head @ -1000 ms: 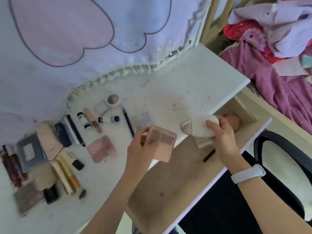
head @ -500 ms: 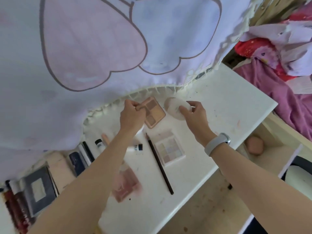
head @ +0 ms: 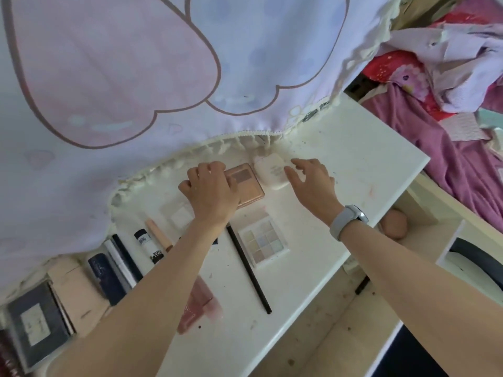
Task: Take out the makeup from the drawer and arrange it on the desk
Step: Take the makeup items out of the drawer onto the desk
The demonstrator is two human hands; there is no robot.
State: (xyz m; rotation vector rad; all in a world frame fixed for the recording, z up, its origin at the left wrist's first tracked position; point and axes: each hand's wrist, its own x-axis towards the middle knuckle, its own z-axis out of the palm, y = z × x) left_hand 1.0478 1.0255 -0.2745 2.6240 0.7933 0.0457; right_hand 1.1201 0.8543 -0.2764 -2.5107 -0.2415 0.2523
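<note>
A pink palette [head: 249,186] lies flat at the back of the white desk [head: 353,159], just under the curtain's fringe. My left hand [head: 209,186] covers its left half, fingers curled over its far-left edge. Right beside it lies a white rounded compact [head: 270,171]. My right hand [head: 310,180] hovers at the compact's right side with relaxed fingers, the fingertips touching its edge. The open drawer [head: 340,322] below the desk holds a peach sponge [head: 394,224] and a black pencil [head: 362,285].
Laid out on the desk are a clear eyeshadow palette [head: 262,242], a long black pencil [head: 249,270], a white tube [head: 148,247], a peach stick [head: 159,235], a dark blue tube [head: 104,278], boxes [head: 35,319] and more. A curtain [head: 163,77] overhangs the back; a chair [head: 476,262] stands right.
Both hands carried the pink palette and the white compact from above the drawer to the back of the desk and set them down. My right hand has released the compact.
</note>
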